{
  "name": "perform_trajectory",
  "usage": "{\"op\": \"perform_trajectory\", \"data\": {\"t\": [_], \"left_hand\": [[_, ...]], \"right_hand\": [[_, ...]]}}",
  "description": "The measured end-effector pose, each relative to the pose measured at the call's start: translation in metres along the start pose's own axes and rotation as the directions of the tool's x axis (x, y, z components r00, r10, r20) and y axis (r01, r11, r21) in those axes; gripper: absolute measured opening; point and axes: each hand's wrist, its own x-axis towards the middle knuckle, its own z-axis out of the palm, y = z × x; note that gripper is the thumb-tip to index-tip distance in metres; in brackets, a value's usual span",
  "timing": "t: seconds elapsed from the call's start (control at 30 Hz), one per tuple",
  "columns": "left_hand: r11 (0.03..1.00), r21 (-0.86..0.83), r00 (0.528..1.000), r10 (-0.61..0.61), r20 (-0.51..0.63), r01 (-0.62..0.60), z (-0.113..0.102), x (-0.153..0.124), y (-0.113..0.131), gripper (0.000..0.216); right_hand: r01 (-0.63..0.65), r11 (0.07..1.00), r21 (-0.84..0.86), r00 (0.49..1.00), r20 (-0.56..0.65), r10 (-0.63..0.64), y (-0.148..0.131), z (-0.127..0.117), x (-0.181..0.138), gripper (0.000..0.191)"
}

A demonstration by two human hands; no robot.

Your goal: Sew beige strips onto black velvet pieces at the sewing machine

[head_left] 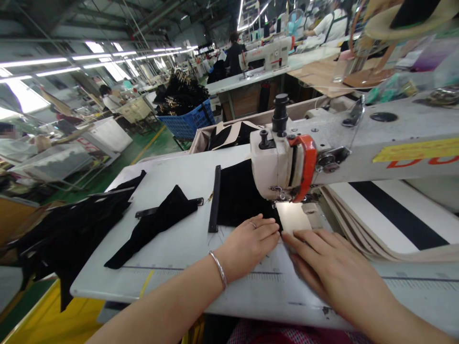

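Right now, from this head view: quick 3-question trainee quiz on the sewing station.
1. True or false: both hands lie flat on the table.
2. What colour is the guard on the sewing machine head? A red-orange B blue C green
3. Which hand wears a bracelet?

Key:
1. True: left hand and right hand press flat beside the black fabric.
2. A, guard.
3. Left, bracelet.

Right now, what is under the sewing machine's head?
Under the sewing machine head, black fabric lies on the table, and both hands, left and right, rest just before it. The head hides the needle.
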Motion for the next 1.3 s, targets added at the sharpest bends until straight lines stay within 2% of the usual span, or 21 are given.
{"op": "perform_trajectory", "data": {"t": [0.23, 0.53, 0.67, 0.83, 1.03, 1.3], "left_hand": [[1.0, 0.027, 0.999, -0.006, 0.037, 0.005, -0.002, 0.013, -0.017, 0.025], [0.993, -0.049, 0.994, -0.108, -0.009, 0.108, 0.007, 0.026, -0.04, 0.019], [0.985, -0.036, 0.985, -0.171, -0.017, 0.17, 0.014, 0.028, -0.047, 0.023], [0.977, -0.056, 0.978, -0.208, -0.031, 0.206, 0.02, 0.028, -0.05, 0.025], [0.968, -0.054, 0.966, -0.25, -0.06, 0.247, 0.017, 0.031, -0.05, 0.026], [0.969, -0.078, 0.969, -0.241, -0.06, 0.236, 0.014, 0.028, -0.049, 0.025]], "right_hand": [[0.005, 0.999, -0.052, 1.0, 0.011, -0.004, 0.012, 0.001, 0.023, 0.038], [-0.029, 0.991, -0.132, 1.0, -0.002, 0.029, 0.018, 0.003, 0.041, 0.037], [-0.054, 0.988, -0.141, 0.999, -0.004, 0.054, 0.022, 0.008, 0.045, 0.04], [-0.08, 0.985, -0.15, 0.997, -0.007, 0.08, 0.024, 0.012, 0.048, 0.041], [-0.103, 0.987, -0.126, 0.995, -0.014, 0.102, 0.023, 0.012, 0.05, 0.041], [-0.091, 0.992, -0.084, 0.995, -0.034, 0.089, 0.019, 0.01, 0.048, 0.036]]}}
